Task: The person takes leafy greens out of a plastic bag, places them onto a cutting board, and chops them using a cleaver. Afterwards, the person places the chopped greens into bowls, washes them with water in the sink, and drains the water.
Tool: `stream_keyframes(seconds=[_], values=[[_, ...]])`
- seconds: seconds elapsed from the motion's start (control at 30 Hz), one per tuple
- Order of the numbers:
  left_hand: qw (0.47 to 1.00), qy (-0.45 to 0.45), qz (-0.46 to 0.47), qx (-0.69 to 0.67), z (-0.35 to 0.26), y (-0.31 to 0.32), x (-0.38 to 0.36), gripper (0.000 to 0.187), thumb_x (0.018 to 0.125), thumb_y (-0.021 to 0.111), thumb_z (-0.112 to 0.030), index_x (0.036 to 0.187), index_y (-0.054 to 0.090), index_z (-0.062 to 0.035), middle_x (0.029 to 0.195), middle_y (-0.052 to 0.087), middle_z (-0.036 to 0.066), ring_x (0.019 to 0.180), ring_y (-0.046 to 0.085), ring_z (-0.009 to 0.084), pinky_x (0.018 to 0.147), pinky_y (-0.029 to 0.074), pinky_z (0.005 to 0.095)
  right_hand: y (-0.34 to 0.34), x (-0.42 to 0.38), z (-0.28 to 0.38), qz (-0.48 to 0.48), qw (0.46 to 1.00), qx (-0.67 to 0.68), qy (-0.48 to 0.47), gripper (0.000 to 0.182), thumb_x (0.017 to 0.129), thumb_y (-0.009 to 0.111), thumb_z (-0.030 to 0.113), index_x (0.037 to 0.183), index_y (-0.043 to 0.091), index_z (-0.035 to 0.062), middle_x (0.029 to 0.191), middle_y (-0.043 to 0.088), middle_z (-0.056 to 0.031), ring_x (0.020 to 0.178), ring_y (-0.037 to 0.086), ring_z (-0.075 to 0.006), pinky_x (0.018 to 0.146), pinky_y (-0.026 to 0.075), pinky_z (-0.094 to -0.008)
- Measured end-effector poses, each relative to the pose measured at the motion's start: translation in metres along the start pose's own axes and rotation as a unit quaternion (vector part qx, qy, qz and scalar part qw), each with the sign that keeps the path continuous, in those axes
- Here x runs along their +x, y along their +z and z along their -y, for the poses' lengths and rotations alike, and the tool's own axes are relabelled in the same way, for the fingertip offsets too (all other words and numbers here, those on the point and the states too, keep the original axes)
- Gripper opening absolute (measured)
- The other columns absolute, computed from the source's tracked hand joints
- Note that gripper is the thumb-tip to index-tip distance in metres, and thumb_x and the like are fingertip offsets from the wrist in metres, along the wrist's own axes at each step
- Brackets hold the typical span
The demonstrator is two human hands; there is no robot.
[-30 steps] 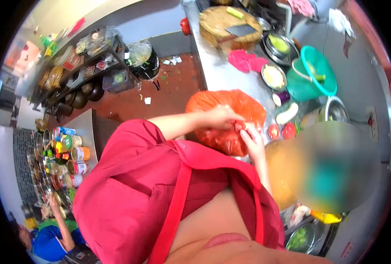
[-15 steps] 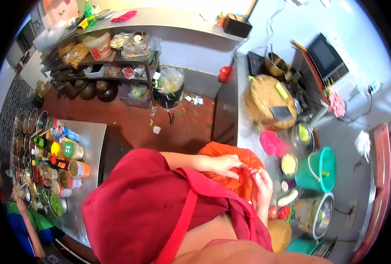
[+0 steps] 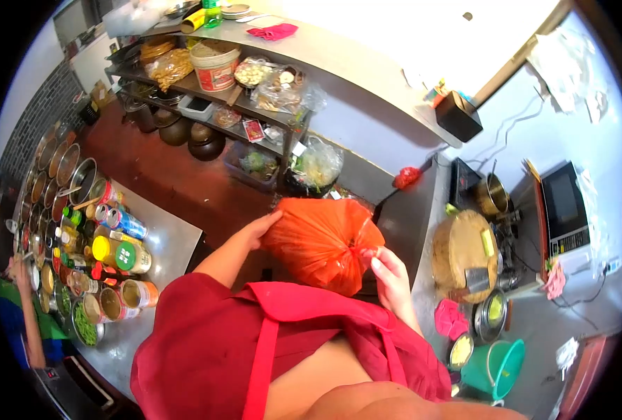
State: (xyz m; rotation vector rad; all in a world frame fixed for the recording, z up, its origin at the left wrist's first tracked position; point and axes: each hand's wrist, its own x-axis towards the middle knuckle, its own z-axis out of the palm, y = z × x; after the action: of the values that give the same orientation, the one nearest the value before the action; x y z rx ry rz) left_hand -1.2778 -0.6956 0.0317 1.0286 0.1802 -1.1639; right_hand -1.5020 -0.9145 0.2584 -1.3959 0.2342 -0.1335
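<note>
In front of my apron hangs a full red plastic bag [image 3: 311, 241], its mouth gathered into a twisted neck on the right side. My right hand [image 3: 391, 276] pinches that neck between thumb and fingers. My left hand [image 3: 260, 229] is at the bag's left edge, fingers stretched out toward it and thumb apart; whether its fingertips reach under the bag is hidden. What fills the bag does not show.
On the right counter are a round chopping block [image 3: 458, 255] with a cleaver [image 3: 477, 280], a pink cloth [image 3: 451, 320] and a green bucket [image 3: 500, 371]. Jars and cans [image 3: 134, 257] crowd the left counter, beside another person's arm [image 3: 31, 315]. A loaded shelf [image 3: 255, 108] stands ahead.
The red bag has risen from low beside the right counter to in front of my chest. My left hand has left the bag's neck for its left side. The view has shifted.
</note>
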Motion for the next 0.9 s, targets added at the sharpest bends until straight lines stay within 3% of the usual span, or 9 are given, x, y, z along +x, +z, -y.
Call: stream_keyframes(seconds=[0.07, 0.13, 0.23, 0.47, 0.53, 0.63, 0.8, 0.87, 0.9], values=[[0.996, -0.042, 0.049, -0.060, 0.006, -0.021, -0.013, 0.057, 0.084, 0.056, -0.042, 0.129, 0.040, -0.0099, 0.127, 0.048, 0.009, 0.116, 0.046, 0.0221, 0.093, 0.041, 0.0398, 0.002, 0.038, -0.008, 0.030, 0.999, 0.000, 0.030, 0.022, 0.086, 0.055, 0.015, 0.100, 0.056, -0.0014, 0.099, 0.057, -0.0036, 0.092, 0.050, -0.0112, 0.083, 0.037, -0.0253], [0.996, -0.025, 0.029, -0.085, 0.016, -0.031, -0.030, 0.051, 0.085, 0.055, -0.037, 0.127, 0.042, -0.0104, 0.127, 0.048, 0.009, 0.115, 0.047, 0.0233, 0.095, 0.039, 0.0427, 0.007, 0.079, -0.014, 0.056, 0.996, 0.011, 0.067, 0.022, 0.086, 0.056, 0.015, 0.101, 0.056, -0.0013, 0.098, 0.057, -0.0026, 0.092, 0.050, -0.0100, 0.082, 0.037, -0.0241], [0.963, -0.056, 0.030, -0.263, 0.045, -0.067, -0.020, 0.047, 0.086, 0.056, -0.032, 0.126, 0.043, -0.0108, 0.126, 0.048, 0.010, 0.115, 0.047, 0.0258, 0.098, 0.036, 0.0455, 0.026, 0.149, -0.023, 0.091, 0.988, 0.042, 0.117, 0.024, 0.085, 0.057, 0.015, 0.102, 0.057, -0.0020, 0.095, 0.057, -0.0023, 0.089, 0.050, -0.0083, 0.079, 0.039, -0.0225], [0.883, 0.071, 0.052, -0.461, -0.001, -0.041, 0.016, 0.055, 0.083, 0.058, -0.033, 0.131, 0.039, -0.0131, 0.133, 0.041, 0.008, 0.123, 0.037, 0.0282, 0.104, 0.026, 0.0478, 0.082, 0.329, -0.005, 0.274, 0.948, -0.156, 0.029, 0.032, 0.081, 0.064, 0.023, 0.098, 0.057, -0.0029, 0.091, 0.058, -0.0046, 0.087, 0.052, -0.0106, 0.078, 0.041, -0.0252], [0.867, 0.128, 0.037, -0.479, -0.030, -0.020, 0.043, 0.054, 0.085, 0.054, -0.034, 0.132, 0.036, -0.0134, 0.136, 0.036, 0.010, 0.126, 0.032, 0.0305, 0.103, 0.025, 0.0526, 0.091, 0.380, 0.008, 0.317, 0.929, -0.192, 0.014, 0.035, 0.080, 0.066, 0.022, 0.103, 0.055, -0.0025, 0.095, 0.058, -0.0044, 0.091, 0.052, -0.0110, 0.081, 0.042, -0.0258], [0.882, 0.211, -0.040, -0.419, -0.103, -0.001, 0.093, 0.055, 0.089, 0.047, -0.038, 0.134, 0.030, -0.0130, 0.138, 0.031, 0.012, 0.127, 0.029, 0.0322, 0.102, 0.025, 0.0541, 0.097, 0.457, 0.017, 0.306, 0.901, -0.252, -0.175, 0.031, 0.078, 0.068, 0.018, 0.100, 0.056, -0.0010, 0.093, 0.056, -0.0038, 0.090, 0.053, -0.0114, 0.080, 0.043, -0.0261], [0.893, 0.272, -0.044, -0.354, -0.211, -0.022, 0.170, 0.055, 0.086, 0.053, -0.038, 0.132, 0.032, -0.0167, 0.136, 0.034, 0.009, 0.124, 0.033, 0.0314, 0.097, 0.030, 0.0577, 0.092, 0.541, 0.014, 0.284, 0.929, -0.171, -0.164, 0.040, 0.077, 0.068, 0.014, 0.109, 0.050, -0.0003, 0.106, 0.054, -0.0050, 0.099, 0.051, -0.0134, 0.085, 0.042, -0.0280], [0.869, 0.285, -0.031, -0.404, -0.237, -0.039, 0.197, 0.053, 0.088, 0.050, -0.038, 0.132, 0.032, -0.0163, 0.136, 0.034, 0.009, 0.124, 0.034, 0.0311, 0.097, 0.031, 0.0566, 0.087, 0.565, 0.004, 0.247, 0.943, -0.171, -0.141, 0.042, 0.077, 0.068, 0.016, 0.111, 0.050, -0.0003, 0.110, 0.053, -0.0055, 0.101, 0.051, -0.0142, 0.086, 0.041, -0.0289], [0.855, 0.293, -0.023, -0.428, -0.245, -0.045, 0.208, 0.052, 0.088, 0.049, -0.038, 0.132, 0.032, -0.0161, 0.136, 0.034, 0.009, 0.124, 0.034, 0.0309, 0.097, 0.032, 0.0560, 0.081, 0.584, -0.011, 0.283, 0.949, -0.117, -0.082, 0.047, 0.076, 0.068, 0.019, 0.112, 0.049, -0.0023, 0.114, 0.050, -0.0105, 0.105, 0.049, -0.0196, 0.090, 0.039, -0.0315]])
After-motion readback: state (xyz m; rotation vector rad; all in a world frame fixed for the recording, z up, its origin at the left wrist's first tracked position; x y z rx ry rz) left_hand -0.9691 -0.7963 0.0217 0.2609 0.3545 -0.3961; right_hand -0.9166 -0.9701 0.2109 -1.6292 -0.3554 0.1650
